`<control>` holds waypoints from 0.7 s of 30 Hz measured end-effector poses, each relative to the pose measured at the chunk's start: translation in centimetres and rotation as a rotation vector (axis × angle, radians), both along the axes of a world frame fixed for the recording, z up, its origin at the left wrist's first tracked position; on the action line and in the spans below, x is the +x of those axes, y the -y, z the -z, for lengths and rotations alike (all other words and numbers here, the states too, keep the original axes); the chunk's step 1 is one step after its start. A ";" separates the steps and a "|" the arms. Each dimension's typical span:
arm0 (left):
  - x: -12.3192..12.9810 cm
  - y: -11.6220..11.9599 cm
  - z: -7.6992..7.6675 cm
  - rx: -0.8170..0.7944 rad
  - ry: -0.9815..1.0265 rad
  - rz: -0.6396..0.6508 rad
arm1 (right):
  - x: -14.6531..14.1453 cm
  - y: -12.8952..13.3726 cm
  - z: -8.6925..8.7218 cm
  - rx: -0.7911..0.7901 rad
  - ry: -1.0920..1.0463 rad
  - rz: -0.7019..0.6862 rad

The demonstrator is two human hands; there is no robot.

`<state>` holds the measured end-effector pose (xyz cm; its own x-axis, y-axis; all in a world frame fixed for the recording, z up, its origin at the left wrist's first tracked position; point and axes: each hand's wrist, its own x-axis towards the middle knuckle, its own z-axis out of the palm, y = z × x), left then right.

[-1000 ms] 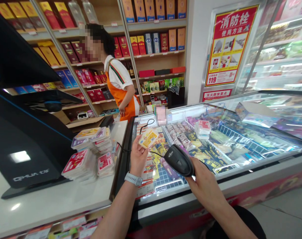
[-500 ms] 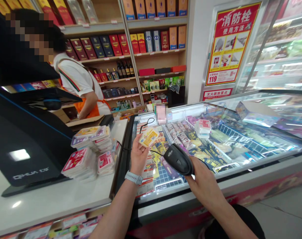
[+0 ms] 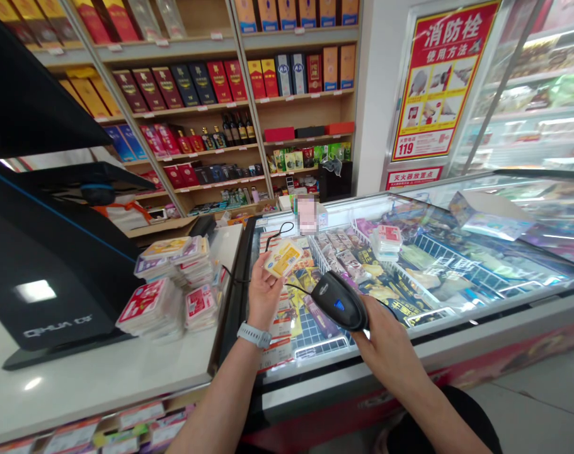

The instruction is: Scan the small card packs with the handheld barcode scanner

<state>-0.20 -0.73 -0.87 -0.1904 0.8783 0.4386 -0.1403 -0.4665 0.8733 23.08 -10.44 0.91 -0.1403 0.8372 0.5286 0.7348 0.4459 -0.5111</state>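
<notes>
My left hand [image 3: 266, 289], a grey watch on its wrist, pinches a yellow-and-white price tag card [image 3: 283, 258] with a barcode on its face. My right hand [image 3: 380, 328] is wrapped round a black barcode scanner [image 3: 339, 301], whose front points toward the card. A small blue light shows on the scanner's top, and a cable runs off toward the left. The card and scanner are apart, both above the glass-topped freezer [image 3: 324, 366]. Stacks of similar cards, red [image 3: 145, 302] and yellow [image 3: 166, 249], lie on the counter to the left.
A black checkout terminal [image 3: 55, 271] stands on the white counter [image 3: 102, 372]. Another small card stack [image 3: 387, 241] sits on the freezer glass, with an open carton [image 3: 489, 214] farther right. Shelves of boxes and bottles [image 3: 239, 129] line the back. A person is partly hidden behind the terminal.
The scanner's light has turned blue. My hands have hardly moved. The person behind the counter has moved left, mostly out of sight behind the terminal.
</notes>
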 end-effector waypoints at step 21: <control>0.0 0.2 -0.1 0.003 -0.010 0.011 | 0.1 0.2 -0.1 -0.028 -0.056 -0.023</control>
